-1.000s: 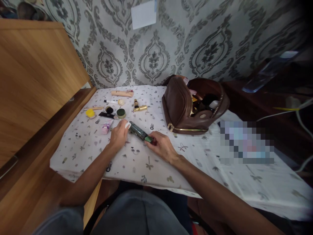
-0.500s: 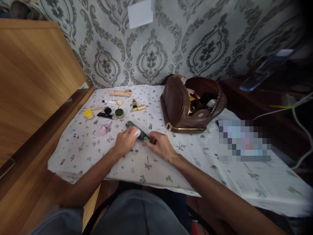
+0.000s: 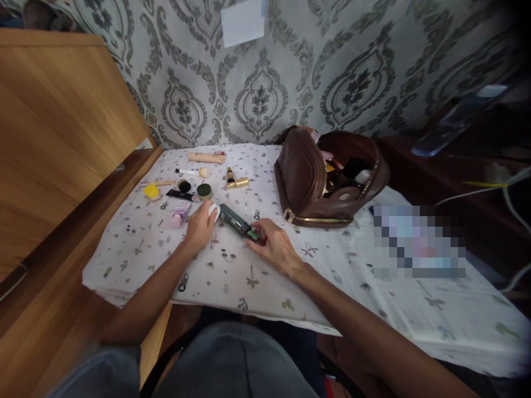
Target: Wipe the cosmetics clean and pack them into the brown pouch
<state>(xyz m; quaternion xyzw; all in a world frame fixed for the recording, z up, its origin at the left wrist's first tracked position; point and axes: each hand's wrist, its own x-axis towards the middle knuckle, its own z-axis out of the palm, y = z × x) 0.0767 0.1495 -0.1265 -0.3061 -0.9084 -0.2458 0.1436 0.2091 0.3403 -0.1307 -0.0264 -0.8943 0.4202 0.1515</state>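
A dark green bottle (image 3: 234, 220) lies slanted over the cloth, its lower right end gripped by my right hand (image 3: 274, 246). Closed around a small white wipe (image 3: 214, 211), my left hand (image 3: 201, 225) is at the bottle's upper left end; whether the wipe touches the bottle is hard to tell. Just beyond my left hand are a pink tube (image 3: 179, 214), a black tube (image 3: 181, 195) and a round jar with a dark green lid (image 3: 204, 191). A gold lipstick tube (image 3: 237, 183) lies farther back.
An open brown leather bag (image 3: 305, 179) with cosmetics inside stands right of centre. A yellow item (image 3: 151, 192), a small black-topped jar (image 3: 183, 186) and a peach tube (image 3: 206, 158) lie at the left. A blurred-out flat object (image 3: 418, 240) is at the right. A wooden panel (image 3: 62, 132) borders the left.
My left hand with the white wipe has slid left along the bottle to its far end, exposing the bottle's middle. My right hand keeps its grip. The view has shifted slightly.
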